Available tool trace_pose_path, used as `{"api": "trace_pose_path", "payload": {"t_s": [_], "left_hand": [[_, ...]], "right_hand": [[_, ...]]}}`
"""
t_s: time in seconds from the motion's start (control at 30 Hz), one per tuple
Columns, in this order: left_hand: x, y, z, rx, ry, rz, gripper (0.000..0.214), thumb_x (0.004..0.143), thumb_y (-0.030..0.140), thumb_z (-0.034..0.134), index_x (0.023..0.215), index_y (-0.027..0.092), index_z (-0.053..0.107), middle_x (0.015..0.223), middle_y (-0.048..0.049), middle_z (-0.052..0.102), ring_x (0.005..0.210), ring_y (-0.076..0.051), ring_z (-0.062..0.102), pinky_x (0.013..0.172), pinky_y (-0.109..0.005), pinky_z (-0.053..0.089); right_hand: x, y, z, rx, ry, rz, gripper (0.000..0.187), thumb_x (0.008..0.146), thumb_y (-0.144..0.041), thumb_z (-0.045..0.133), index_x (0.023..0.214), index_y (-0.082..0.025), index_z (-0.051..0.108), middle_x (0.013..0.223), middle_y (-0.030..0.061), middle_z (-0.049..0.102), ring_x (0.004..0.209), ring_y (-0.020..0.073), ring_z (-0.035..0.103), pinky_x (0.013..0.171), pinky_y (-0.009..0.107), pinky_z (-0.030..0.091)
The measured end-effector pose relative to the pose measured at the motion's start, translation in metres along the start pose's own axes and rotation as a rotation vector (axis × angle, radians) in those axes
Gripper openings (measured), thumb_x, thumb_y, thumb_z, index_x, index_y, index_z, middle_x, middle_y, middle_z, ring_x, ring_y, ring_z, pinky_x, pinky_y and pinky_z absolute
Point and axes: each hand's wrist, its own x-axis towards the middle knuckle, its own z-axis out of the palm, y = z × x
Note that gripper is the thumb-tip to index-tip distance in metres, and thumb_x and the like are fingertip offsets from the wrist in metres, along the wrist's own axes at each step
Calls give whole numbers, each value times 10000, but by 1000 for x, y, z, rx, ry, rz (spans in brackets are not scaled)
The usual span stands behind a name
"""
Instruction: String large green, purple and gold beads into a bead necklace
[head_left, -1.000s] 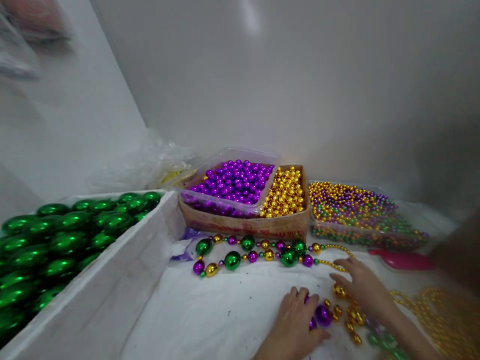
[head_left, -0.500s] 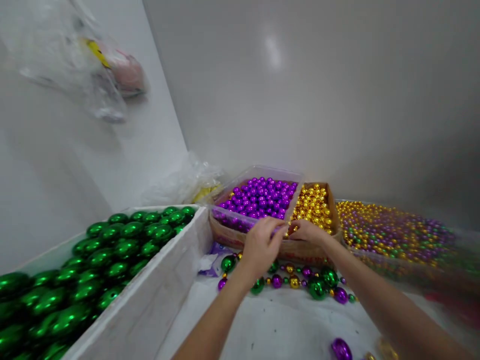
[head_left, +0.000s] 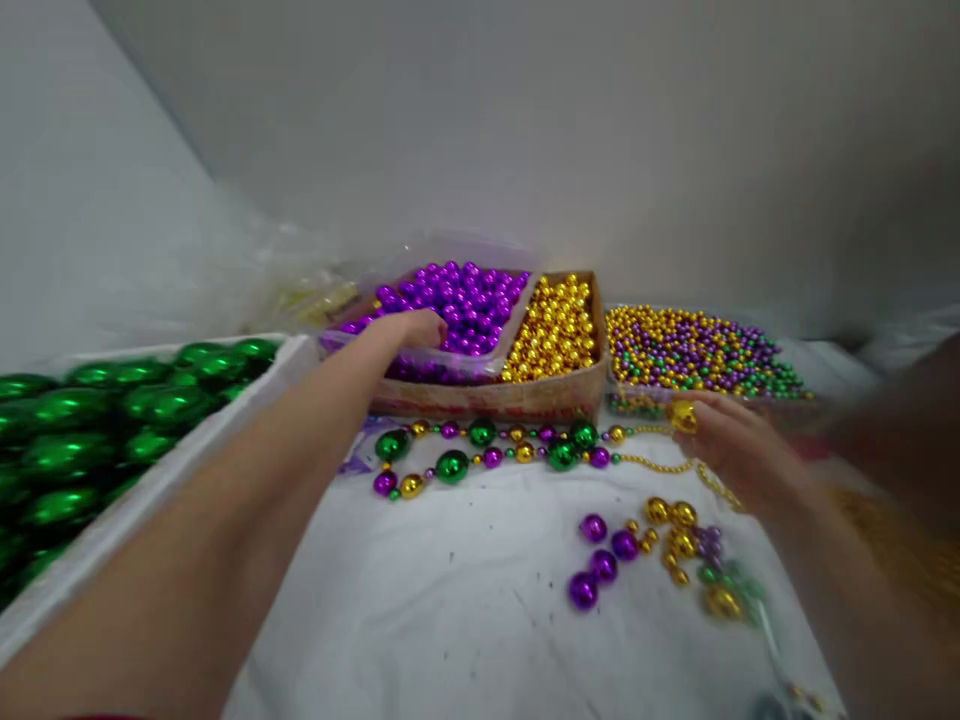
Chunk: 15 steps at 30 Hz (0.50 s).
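My left hand (head_left: 418, 328) reaches over the clear bin's rim (head_left: 457, 362) into the shiny purple beads (head_left: 480, 300). Its fingers point down and are mostly hidden, so what they grip cannot be seen. My right hand (head_left: 724, 432), slightly blurred, pinches a large gold bead (head_left: 682, 416) at its fingertips above the cloth. A bead necklace (head_left: 452, 466) of green, purple and gold beads lies looped before the bins, with a thin gold strand (head_left: 656, 466) running toward my right hand. Loose purple beads (head_left: 604, 566) and gold beads (head_left: 681, 543) lie nearer me.
A white-walled box (head_left: 225, 440) of large green beads (head_left: 71, 450) stands at left. Small gold beads (head_left: 551, 330) fill a cardboard box (head_left: 525, 398) beside the purple ones. Tiny mixed beads (head_left: 697, 350) sit further right. A wall (head_left: 487, 120) rises behind.
My hands have separated: the left moved to the purple beads, the right went to the right with a gold bead. The view has shifted right, showing more loose beads.
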Motion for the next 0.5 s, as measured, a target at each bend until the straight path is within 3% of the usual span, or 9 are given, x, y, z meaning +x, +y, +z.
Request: {"api": "trace_pose_path", "payload": {"t_s": [0.17, 0.33, 0.43, 0.5], "left_hand": [[14, -9, 3, 119, -73, -35, 292, 753, 133, 572, 1029, 74, 642, 757, 18, 677, 699, -105, 530, 745, -177, 416], [10, -2, 7, 61, -71, -8, 241, 752, 13, 515, 945, 28, 659, 623, 55, 637, 589, -68, 495, 702, -177, 435], [13, 5, 9, 27, 44, 20, 137, 739, -3, 529, 744, 7, 666, 481, 66, 563, 541, -72, 482, 672, -181, 448], [15, 7, 3, -9, 231, 70, 137, 757, 59, 565, 650, 22, 643, 447, 69, 524, 558, -79, 484, 689, -194, 455]], "right_hand": [[-65, 24, -57, 73, 267, 88, 297, 727, -320, 717, 1007, -237, 668, 987, 28, 632, 756, 124, 607, 579, 181, 502], [-107, 43, -83, 29, 380, 176, 360, 719, -394, 714, 1036, -232, 661, 1121, 37, 594, 776, 141, 610, 589, 207, 497], [-124, 54, -83, -90, 418, 168, 384, 746, -419, 678, 1070, -220, 622, 1080, 42, 597, 801, 155, 596, 594, 220, 481], [-135, 66, -75, -247, 387, 159, 395, 767, -418, 646, 1093, -205, 579, 991, 47, 612, 785, 165, 582, 580, 236, 468]]}}
